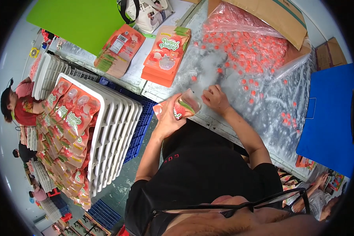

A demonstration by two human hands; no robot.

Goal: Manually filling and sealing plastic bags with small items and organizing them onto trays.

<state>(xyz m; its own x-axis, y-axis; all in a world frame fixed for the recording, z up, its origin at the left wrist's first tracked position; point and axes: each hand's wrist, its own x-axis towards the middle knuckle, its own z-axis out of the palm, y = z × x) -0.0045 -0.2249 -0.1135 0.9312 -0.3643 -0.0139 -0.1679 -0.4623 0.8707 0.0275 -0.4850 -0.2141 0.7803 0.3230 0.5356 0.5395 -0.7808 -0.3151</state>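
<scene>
My left hand is wrapped round a red and green candy pouch, tilted over the table's near edge with its mouth apart on the right side. Close to that mouth is my right hand, its fingers curled together; whatever they hold, if anything, is hidden. Beyond my hands lies a stack of flat red pouches, with another pouch stack to its left. Small red wrapped candies spill from a clear plastic bag onto the metal table, several lying loose near my right hand.
Stacked white crates stand at my left, the top one heaped with filled pouches. A blue board is at the right, a cardboard box at the far right, a green board at the far left. Other people are further off.
</scene>
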